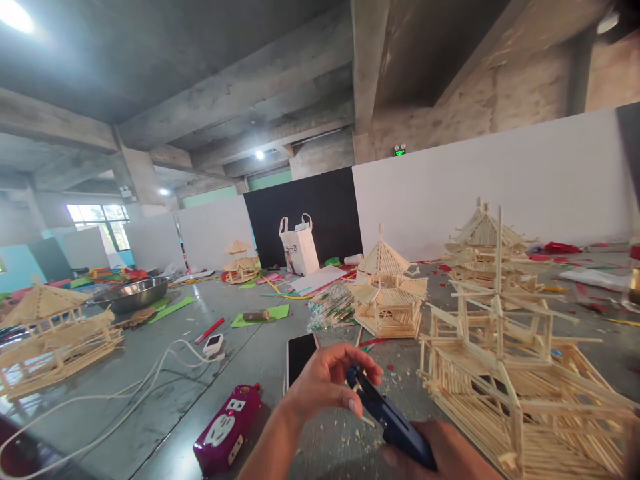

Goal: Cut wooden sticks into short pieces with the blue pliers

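Observation:
My right hand is wrapped around a dark blue hand tool, its far end pointing up and to the left; I cannot make out the tool's exact kind. Beside that far end is my left hand, fingers curved and the thumb held apart from them, with nothing visible between them. Just right of the tool stands an unfinished pavilion model of thin wooden sticks, with a tall upright stick. A phone lies partly behind my left hand.
A purple power strip sits left of my forearm, white cables further left. Roofed stick pavilions and a bundle of sticks stand beyond. A metal bowl and paper bag are farther back.

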A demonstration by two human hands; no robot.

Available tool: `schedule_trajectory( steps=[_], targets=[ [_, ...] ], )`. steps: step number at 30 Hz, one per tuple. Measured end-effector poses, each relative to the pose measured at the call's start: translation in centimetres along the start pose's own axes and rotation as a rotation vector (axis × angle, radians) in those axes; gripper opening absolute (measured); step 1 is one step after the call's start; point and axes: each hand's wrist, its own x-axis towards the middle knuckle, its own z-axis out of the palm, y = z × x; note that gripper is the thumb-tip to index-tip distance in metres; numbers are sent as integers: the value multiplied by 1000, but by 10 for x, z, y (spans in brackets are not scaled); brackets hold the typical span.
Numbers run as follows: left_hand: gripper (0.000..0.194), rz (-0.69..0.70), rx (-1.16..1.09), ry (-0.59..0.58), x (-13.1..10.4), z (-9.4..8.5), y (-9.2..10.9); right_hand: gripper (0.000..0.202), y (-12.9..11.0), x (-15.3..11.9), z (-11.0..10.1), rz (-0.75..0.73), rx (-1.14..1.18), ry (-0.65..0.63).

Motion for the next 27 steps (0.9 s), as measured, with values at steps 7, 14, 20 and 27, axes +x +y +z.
schedule_trajectory(
  steps=[7, 14, 20, 27],
  targets=[
    [67, -77, 132, 17, 8, -20, -22, 26, -22, 0, -8, 344, 356, -165],
    [75, -77, 465, 148, 12, -32, -29, 35, -11, 11, -19, 650, 460, -422],
    [36, -69, 745, 300, 13, -30, -22, 46, -12, 9, -33, 810, 335, -551],
    [18, -62, 818, 240, 12, -19, -20, 49, -15, 1, -19, 765, 248, -392]
  ],
)
